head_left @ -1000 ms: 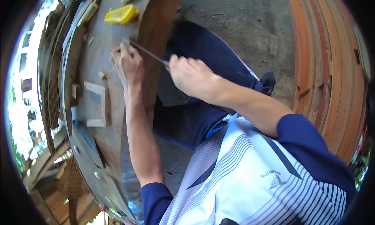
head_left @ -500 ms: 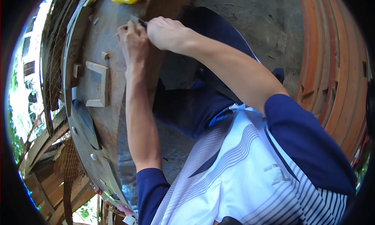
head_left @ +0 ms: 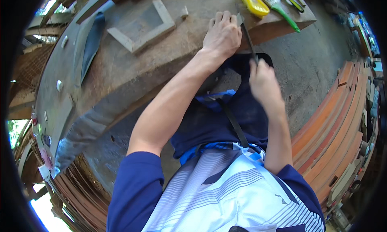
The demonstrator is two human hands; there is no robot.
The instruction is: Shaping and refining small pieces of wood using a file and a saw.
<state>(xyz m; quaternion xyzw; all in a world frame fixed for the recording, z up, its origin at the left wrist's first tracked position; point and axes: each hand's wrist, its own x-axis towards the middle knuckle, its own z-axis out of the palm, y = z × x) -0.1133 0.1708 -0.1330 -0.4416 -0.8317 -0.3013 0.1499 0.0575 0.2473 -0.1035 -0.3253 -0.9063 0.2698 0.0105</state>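
Observation:
My left hand presses down at the front edge of the wooden workbench, its fingers closed around a small wood piece. Lower and to the right, my right hand, slightly blurred, is closed on the near end of a long, thin, dark file. The file's far part lies against or right beside the wood piece; its exact contact is hard to see. On the bench to the left lies a three-sided wooden frame, with a small wood offcut beside it.
A yellow plastic holder, a green-handled paintbrush and a yellow-and-black cutter lie at the bench's right end. A dark curved sheet rests at left. Long reddish boards are stacked on the right.
My right hand has drawn back toward my body, away from the left hand, exposing the file. My left hand stays on the wood piece. The view has turned, showing more of the bench.

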